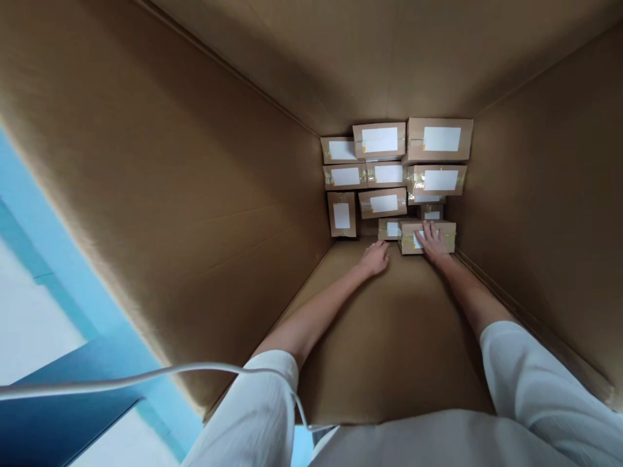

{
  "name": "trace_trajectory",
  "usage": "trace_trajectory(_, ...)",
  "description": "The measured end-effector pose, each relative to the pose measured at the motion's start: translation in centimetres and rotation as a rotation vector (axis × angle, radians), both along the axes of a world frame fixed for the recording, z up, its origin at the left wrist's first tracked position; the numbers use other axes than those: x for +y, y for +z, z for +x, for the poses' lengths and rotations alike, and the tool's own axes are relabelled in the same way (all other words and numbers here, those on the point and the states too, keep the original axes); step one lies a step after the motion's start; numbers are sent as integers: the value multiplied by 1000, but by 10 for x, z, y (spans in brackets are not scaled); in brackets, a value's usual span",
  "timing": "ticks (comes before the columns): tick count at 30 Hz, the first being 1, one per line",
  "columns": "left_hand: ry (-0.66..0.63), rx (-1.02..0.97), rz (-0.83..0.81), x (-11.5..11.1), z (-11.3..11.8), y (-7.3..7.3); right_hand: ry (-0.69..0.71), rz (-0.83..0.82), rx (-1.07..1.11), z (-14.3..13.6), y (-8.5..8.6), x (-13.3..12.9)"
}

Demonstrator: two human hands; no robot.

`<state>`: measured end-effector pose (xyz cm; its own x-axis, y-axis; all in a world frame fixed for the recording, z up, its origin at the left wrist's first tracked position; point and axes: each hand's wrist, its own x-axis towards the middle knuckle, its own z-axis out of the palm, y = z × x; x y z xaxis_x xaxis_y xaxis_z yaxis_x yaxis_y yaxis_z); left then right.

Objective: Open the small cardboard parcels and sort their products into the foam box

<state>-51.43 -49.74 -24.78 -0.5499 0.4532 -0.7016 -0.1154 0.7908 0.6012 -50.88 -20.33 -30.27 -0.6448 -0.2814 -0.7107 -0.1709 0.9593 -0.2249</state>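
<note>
Deep inside a large cardboard carton, my right hand (pixel 433 242) rests with fingers spread on top of a small taped cardboard box (pixel 411 246) with a white label. My left hand (pixel 375 258) is low to its left, fingers curled together with no object visible in them. Just ahead of the left fingertips sits another small box (pixel 389 228), partly covered by the one under my right hand. Further left a labelled box (pixel 341 224) stands by the carton's wall, and a slightly tilted box (pixel 383 203) lies beyond my left hand.
More labelled boxes (pixel 440 139) are stacked toward the far side. Tall walls of the large carton (pixel 195 194) enclose both arms left and right. A white cable (pixel 185 368) crosses near my left sleeve. Outside the carton, a pale blue floor (pixel 121 337) shows.
</note>
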Motion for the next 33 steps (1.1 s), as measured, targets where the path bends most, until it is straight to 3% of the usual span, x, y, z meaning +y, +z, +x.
trace_trajectory(10, 6, 8, -5, 1, 7, -9, 18, -85, 5, -7, -6, 4)
trace_trajectory(14, 4, 36, -1, 2, 2, -5, -3, -92, 70, -18, 1, -7)
trace_trajectory(18, 24, 83, -2, -4, -6, 5, 48, -63, 131, -35, 19, -23)
trace_trajectory(22, 52, 161, 1, -14, -24, 26, 61, -105, 172, -58, 53, -36)
trace_trajectory(26, 134, 256, -4, -25, -52, 57, 80, -160, 209, -80, 101, -46)
trace_trajectory(29, 176, 312, -6, -32, -72, 88, 91, -201, 246, -90, 142, -53)
trace_trajectory(33, 199, 368, 26, -42, -83, 142, 80, -208, 311, -91, 203, -60)
